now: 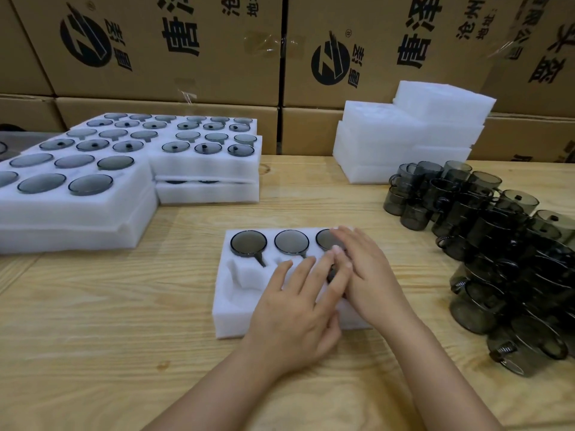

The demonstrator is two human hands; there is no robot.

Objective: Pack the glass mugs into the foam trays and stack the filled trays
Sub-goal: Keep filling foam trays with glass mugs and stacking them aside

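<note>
A white foam tray [228, 301] lies on the wooden table in front of me. Its far row holds three smoky glass mugs, the left one [248, 242] and the middle one [291, 242] fully seen, the right one partly under my right hand [364, 269]. The near-left pocket [245, 273] is bare. My left hand [298, 309] lies flat over the near middle of the tray, fingers spread. Both hands press over a dark mug [332, 273] in the near row, mostly hidden beneath them.
Filled foam trays [205, 169] are stacked at the back left and middle. A pile of bare foam trays [404, 141] stands at the back right. Several loose smoky mugs [497, 244] crowd the right side. Cardboard boxes [155, 48] wall the table's far edge.
</note>
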